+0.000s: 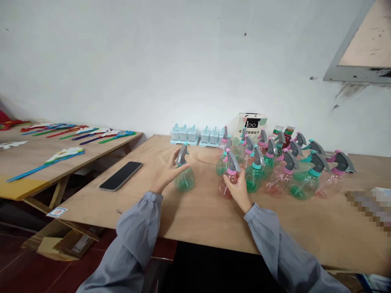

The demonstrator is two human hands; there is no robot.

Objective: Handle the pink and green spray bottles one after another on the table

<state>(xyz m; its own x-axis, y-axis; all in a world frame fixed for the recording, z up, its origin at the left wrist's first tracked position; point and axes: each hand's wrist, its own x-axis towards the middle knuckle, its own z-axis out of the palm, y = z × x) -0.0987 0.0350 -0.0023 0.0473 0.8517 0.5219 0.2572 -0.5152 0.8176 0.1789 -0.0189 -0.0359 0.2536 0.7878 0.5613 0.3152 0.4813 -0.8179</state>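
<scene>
At our right hand: fingers and thumb were closed on a pink spray bottle, its long axis near upright.
Left hand: it curled about the neck of a green spray bottle; whether it gripped, we could not tell.
Between the two: we had a strip of table, the pink spray bottle standing rightward.
Box behind: we read 眼镜; other lettering was unclear.
Corner sticker: its mark escaped us.
</scene>
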